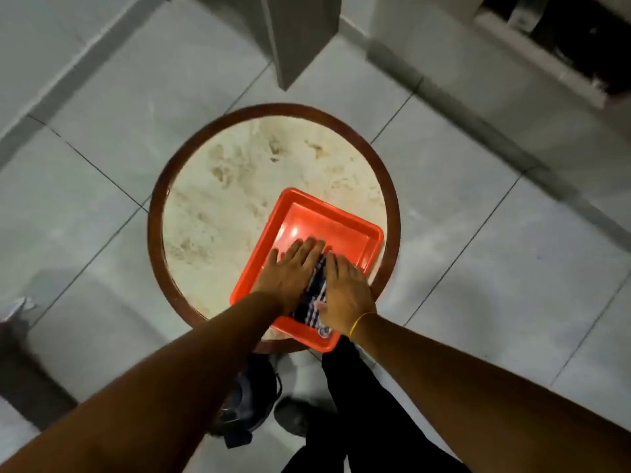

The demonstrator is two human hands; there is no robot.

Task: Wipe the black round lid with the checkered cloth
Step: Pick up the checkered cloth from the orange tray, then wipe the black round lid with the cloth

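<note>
Neither grip is closing on anything: the left hand (294,268) and right hand (345,288) are both lying flat, fingers stretched out, pressing down on the cloth (316,295) rather than clasping it.

Taking the tray (327,220) as landmark: the desk (239,186), round with a dark rim, is carrying the tray on its near right part, and the tray's near corner is jutting just past the desk edge. The cloth is sitting inside the tray at its near end, showing between the two palms and poking out by the right wrist. The far half of the tray is lying bare. The lid is not showing anywhere; whether it is lying hidden under the hands and cloth, I cannot tell. A thin yellow band (358,322) is circling the right wrist, just near of the tray.

The cloth is looking soft, light and floppy, so it should bunch easily; pinching a gathered fold would probably hold best. The glossy tray may be sliding under pressure, so steadying it seems wise.
</note>
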